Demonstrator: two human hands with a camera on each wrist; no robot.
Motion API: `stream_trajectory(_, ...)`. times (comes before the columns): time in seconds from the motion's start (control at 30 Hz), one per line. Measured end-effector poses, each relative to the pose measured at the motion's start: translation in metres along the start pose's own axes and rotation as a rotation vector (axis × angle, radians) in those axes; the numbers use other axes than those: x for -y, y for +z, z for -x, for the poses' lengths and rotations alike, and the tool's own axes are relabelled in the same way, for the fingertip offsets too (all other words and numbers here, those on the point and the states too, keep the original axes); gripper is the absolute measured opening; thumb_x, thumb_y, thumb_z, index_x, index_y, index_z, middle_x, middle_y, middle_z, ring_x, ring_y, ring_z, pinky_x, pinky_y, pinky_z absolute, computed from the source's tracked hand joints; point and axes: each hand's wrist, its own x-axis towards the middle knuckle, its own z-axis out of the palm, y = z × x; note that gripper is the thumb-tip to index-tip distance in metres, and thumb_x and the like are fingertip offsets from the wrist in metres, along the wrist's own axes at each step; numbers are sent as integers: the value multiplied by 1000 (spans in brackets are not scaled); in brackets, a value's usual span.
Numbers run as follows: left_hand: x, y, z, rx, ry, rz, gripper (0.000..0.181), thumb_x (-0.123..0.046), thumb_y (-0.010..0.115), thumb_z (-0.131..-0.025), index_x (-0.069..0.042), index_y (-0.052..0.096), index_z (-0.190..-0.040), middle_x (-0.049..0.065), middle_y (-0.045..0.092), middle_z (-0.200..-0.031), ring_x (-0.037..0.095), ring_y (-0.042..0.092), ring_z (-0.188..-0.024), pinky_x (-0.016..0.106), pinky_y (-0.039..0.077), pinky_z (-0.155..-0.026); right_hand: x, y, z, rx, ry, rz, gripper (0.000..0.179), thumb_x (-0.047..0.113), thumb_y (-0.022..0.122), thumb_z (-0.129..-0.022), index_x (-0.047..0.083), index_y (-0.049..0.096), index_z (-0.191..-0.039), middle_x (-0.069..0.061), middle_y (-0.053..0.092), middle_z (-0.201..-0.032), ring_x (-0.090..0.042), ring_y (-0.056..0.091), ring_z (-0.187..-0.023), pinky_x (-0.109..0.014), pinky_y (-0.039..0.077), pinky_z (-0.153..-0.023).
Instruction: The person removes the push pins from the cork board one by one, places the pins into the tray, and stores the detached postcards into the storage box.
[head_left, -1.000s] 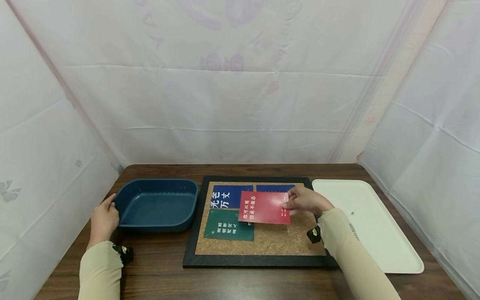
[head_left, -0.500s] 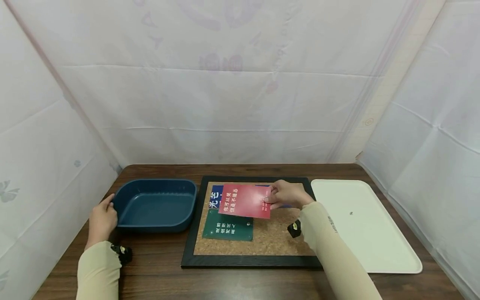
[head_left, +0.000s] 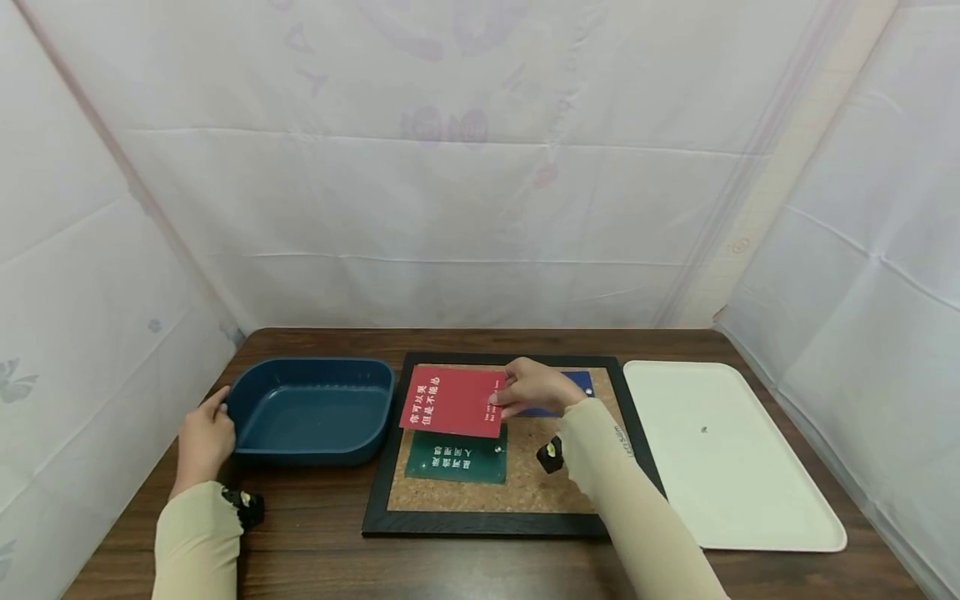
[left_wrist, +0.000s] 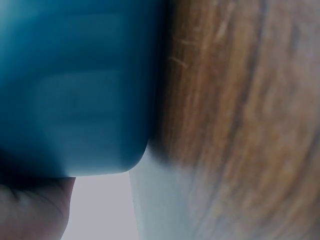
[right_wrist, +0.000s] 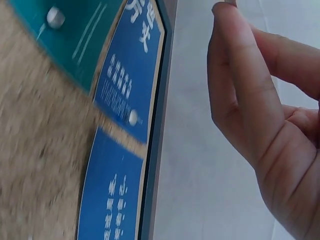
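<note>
My right hand (head_left: 534, 387) pinches the right edge of a red card (head_left: 456, 402) with white Chinese lettering, raised over a black-framed cork board (head_left: 555, 492). The card hides one blue card in the head view; that blue card (right_wrist: 135, 75) shows in the right wrist view, held by a white pushpin (right_wrist: 133, 117). A second blue card (head_left: 579, 383) is partly behind the hand. Below the red card lies a green card (head_left: 457, 462), pinned at its right side. On the left, my left hand (head_left: 206, 437) grips the left end of a dark blue rectangular dish (head_left: 315, 454).
A white tray (head_left: 750, 467) with a small dark mark stands to the right of the board, under the right forearm's side. The brown wooden table (head_left: 322, 533) carries everything. White sheeting (head_left: 480, 208) rises behind and along both sides.
My right hand has carried the red card leftward across the board, from its middle to above its upper left. The left hand has stayed at the dish.
</note>
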Motion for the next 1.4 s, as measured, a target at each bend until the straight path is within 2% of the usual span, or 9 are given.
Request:
stream_trajectory(0.3, -2, 0, 2, -4, 12, -2, 49, -8, 22, -101, 2, 29, -149, 38, 34, -142, 55, 32, -131, 65, 29, -105, 15, 20, -12, -7, -35, 16, 12, 7, 65, -91, -4, 59, -93, -14, 70, -89, -15, 71, -69, -47, 55, -86)
stream_trajectory(0.5, -2, 0, 3, -6, 12, -2, 49, -8, 22, -101, 2, 29, -148, 39, 34, -142, 55, 31, -131, 66, 29, -105, 21, 37, -20, -2, -46, -17, 15, 7, 65, -91, -4, 63, -101, -13, 70, -88, -13, 70, -66, -47, 55, -86)
stream_trajectory(0.73, -3, -1, 5, -8, 6, 6, 49, -8, 22, -101, 2, 28, -149, 38, 32, -144, 55, 30, -133, 65, 28, -107, 32, 56, -30, -17, -60, -59, 15, 6, 67, -89, -4, 63, -99, -12, 69, -84, -12, 68, -62, -50, 54, -86)
stream_trajectory(0.97, -3, 0, 6, -10, 10, 10, 48, -7, 22, -102, 3, 29, -148, 38, 33, -143, 55, 30, -133, 65, 29, -106, 40, 76, -40, -53, -60, -132, 19, 4, 69, -87, -5, 65, -104, -14, 71, -87, -17, 71, -66, -51, 53, -87)
stream_trajectory(1.23, -4, 1, 6, -14, -14, 9, 48, -8, 22, -102, 1, 30, -149, 37, 33, -143, 53, 31, -133, 64, 28, -107, 49, 97, -49, -91, -88, -132, 30, 4, 68, -88, -8, 61, -114, -16, 71, -87, -26, 72, -72, -48, 55, -83)
stream_trajectory(1.4, -3, 2, 6, -15, -20, 4, 48, -9, 22, -103, 1, 30, -148, 37, 33, -143, 53, 31, -133, 63, 29, -108, 56, 108, -54, -103, -96, -132, 29, 6, 68, -88, -7, 62, -114, -13, 72, -85, -21, 71, -67, -47, 56, -83)
